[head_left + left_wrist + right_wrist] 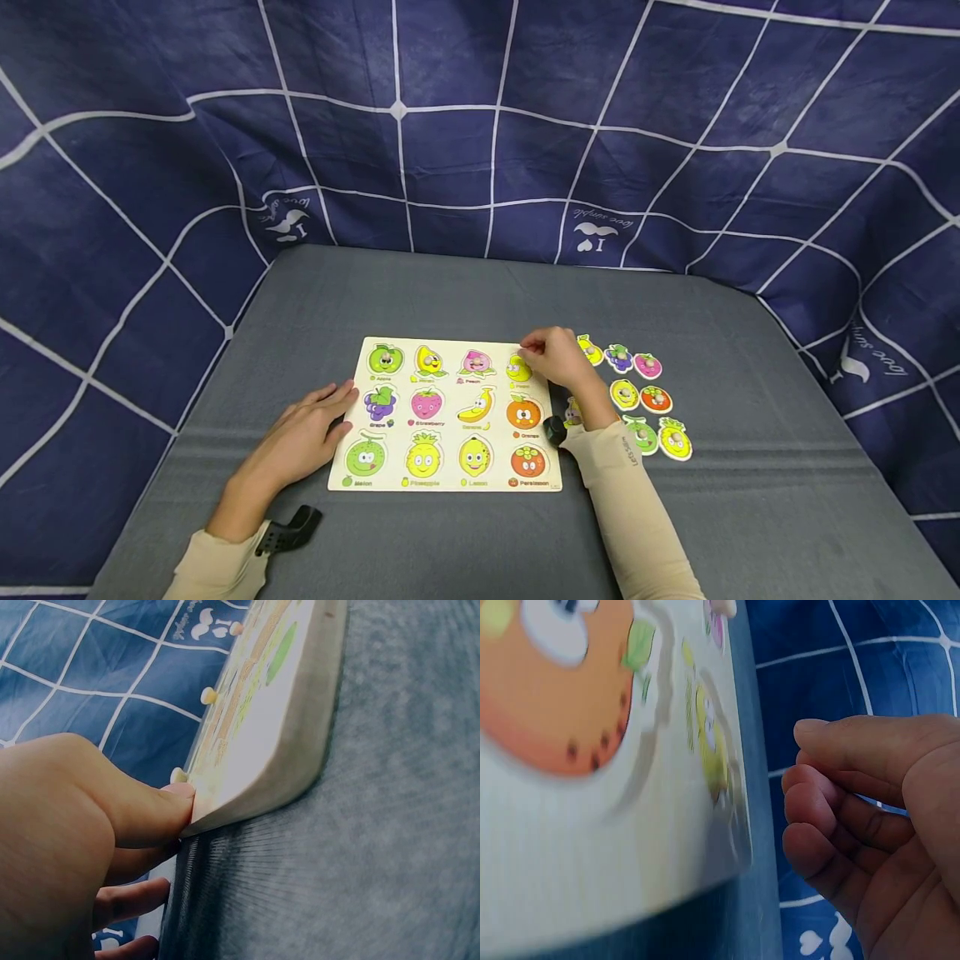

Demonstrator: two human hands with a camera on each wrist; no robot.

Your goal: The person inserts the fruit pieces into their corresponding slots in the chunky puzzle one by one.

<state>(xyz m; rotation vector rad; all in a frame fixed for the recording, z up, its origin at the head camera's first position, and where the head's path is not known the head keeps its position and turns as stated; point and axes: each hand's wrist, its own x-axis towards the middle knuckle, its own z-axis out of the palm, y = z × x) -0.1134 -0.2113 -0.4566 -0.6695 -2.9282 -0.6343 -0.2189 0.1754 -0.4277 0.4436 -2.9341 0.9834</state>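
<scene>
A pale wooden fruit puzzle board [450, 482] lies flat on the grey table. My left hand [309, 429] rests at its left edge; in the left wrist view the thumb [146, 814] touches the board's corner. Above the top right corner is my right hand [558, 358], beside the printed pear [517, 368]. In the right wrist view its fingers [810, 844] are loosely bent and nothing shows between them. Small pegs stand on the apple [386, 359], mango [430, 362] and peach [476, 363].
Several loose fruit pieces lie right of the board, among them grapes [619, 358], a persimmon [656, 399], a melon [641, 435] and a pineapple [675, 439]. My right wrist partly covers one piece [572, 411]. A blue checked cloth [450, 158] surrounds the table.
</scene>
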